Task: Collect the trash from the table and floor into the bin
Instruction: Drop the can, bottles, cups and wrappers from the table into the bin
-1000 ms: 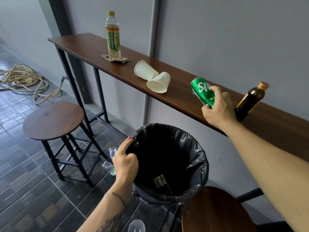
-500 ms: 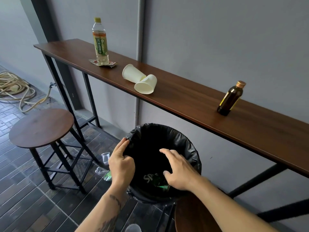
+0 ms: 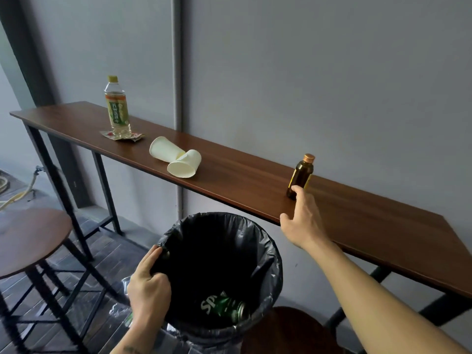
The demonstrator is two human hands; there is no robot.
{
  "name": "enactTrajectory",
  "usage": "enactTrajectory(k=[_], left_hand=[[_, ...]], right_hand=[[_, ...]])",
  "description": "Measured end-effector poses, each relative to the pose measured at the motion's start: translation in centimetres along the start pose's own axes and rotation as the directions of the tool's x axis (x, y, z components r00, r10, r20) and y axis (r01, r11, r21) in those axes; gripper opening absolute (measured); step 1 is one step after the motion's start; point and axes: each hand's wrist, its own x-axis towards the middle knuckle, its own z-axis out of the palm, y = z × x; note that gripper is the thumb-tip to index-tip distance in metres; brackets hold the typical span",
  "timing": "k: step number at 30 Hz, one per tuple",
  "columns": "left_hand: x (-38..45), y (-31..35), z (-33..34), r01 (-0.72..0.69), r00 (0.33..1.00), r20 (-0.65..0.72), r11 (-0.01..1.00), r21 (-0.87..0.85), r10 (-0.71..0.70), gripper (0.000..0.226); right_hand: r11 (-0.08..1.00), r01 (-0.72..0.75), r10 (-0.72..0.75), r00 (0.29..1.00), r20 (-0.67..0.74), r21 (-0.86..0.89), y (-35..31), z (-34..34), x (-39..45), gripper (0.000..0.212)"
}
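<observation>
- Head view, change: green soda can (image 3: 226,307) that the right hand (image 3: 304,221) was dropping half a second ago now lies at the bottom of the black-bagged round bin (image 3: 265,254); that hand has swung up to the long brown wooden table (image 3: 383,226).
- Right hand: fingers spread and relaxed, gripping nothing; fingertips just at the base of the small dark-brown glass bottle with the copper cap (image 3: 301,176), contact not clear.
- Left hand (image 3: 149,284): pinches the bag at the bin's rim.
- Risk: bottle is upright and narrow; a low nudge before the fingers wrap it could tip or roll it off the table edge. Glass, so likely breaks.
- Still out on the table: clear plastic tea bottle with yellow cap (image 3: 117,108), flattened wrapper (image 3: 122,135) under it, two white paper cups (image 3: 176,159) on their sides.
</observation>
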Motion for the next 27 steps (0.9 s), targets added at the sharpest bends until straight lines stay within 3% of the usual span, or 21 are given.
enactTrajectory(k=[4,8,12,18,21,24,27], left_hand=[[-0.3,0.1,1.0,0.01,1.0,-0.023,1.0,0.013,-0.01,0.076],[-0.7,0.7,1.5,0.033,0.998,-0.046,0.999,0.014,-0.033,0.072],[-1.0,1.2,1.8,0.053,0.998,-0.045,0.998,0.029,-0.052,0.076],[-0.6,1.5,1.5,0.059,0.997,-0.054,0.998,-0.004,-0.059,0.08],[-0.4,1.0,1.0,0.034,0.997,-0.072,0.999,-0.007,-0.035,0.081],[-0.2,0.9,0.0,0.052,0.994,-0.09,0.997,-0.052,-0.057,0.081],[0.1,1.1,-1.2,0.061,0.991,-0.11,0.995,-0.084,-0.07,0.081]], right_hand=[[0.973,-0.184,0.204,0.968,-0.147,0.141,0.5,-0.7,3.2,0.075],[0.896,-0.342,0.385,0.916,-0.113,0.281,1.2,-0.6,5.8,0.081],[0.841,-0.387,0.444,0.893,-0.074,0.379,2.5,0.0,8.5,0.084],[0.813,-0.354,0.417,0.908,-0.037,0.463,2.6,0.6,9.6,0.053],[0.851,-0.29,0.355,0.932,-0.074,0.439,1.7,0.0,8.3,0.048],[0.882,-0.043,0.08,0.995,-0.059,0.469,-0.9,-0.7,6.0,0.035],[0.868,0.091,-0.214,0.956,0.202,0.489,-5.0,0.2,2.6,0.028]])
